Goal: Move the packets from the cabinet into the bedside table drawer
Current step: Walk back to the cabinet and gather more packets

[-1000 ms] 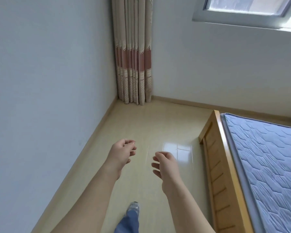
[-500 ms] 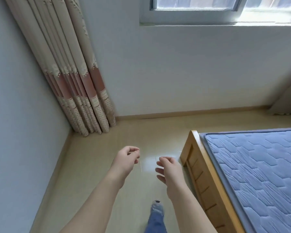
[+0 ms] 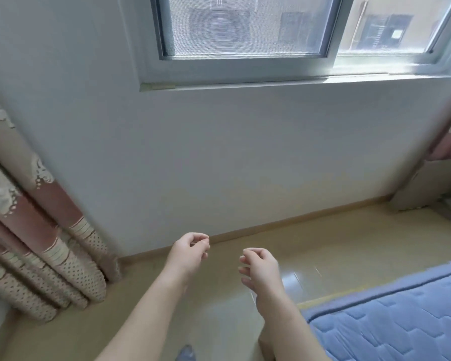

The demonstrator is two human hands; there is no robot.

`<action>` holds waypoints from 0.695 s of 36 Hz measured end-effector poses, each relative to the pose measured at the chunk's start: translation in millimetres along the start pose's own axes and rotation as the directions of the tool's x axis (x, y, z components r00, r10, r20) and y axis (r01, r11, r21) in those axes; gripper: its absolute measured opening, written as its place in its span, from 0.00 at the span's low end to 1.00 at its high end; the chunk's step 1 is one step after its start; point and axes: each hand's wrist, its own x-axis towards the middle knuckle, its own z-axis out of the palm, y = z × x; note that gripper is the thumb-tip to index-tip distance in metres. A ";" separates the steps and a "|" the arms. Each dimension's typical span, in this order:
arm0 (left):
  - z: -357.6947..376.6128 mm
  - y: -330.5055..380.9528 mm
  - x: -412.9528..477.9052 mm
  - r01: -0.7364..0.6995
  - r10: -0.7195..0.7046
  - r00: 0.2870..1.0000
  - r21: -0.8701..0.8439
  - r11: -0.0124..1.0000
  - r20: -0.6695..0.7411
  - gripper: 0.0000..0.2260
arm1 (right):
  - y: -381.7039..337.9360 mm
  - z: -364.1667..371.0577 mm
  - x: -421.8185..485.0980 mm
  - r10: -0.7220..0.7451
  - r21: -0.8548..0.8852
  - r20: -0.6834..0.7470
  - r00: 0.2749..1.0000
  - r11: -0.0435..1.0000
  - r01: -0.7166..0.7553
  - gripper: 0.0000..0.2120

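My left hand (image 3: 189, 252) hangs in front of me over the floor with its fingers loosely curled and nothing in it. My right hand (image 3: 259, 268) is beside it, a little lower and to the right, also loosely curled and holding nothing. No packets, cabinet or bedside table drawer show in this view.
A white wall with a window (image 3: 245, 29) faces me. A beige and pink curtain (image 3: 37, 246) hangs at the left corner. A bed with a blue quilted mattress (image 3: 391, 319) fills the lower right. Glossy beige floor (image 3: 219, 316) lies between. A pale object (image 3: 427, 188) stands at the right.
The view has swung to the right: the curtain slid to the left edge, the window came into full view and the bed moved lower right. Both hands stay loosely curled in front.
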 end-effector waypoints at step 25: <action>431.4 220.0 437.6 -0.146 0.010 0.790 0.172 0.974 0.613 0.06 | -218.8 -224.8 457.7 0.139 0.397 -0.626 0.767 0.904 0.161 0.07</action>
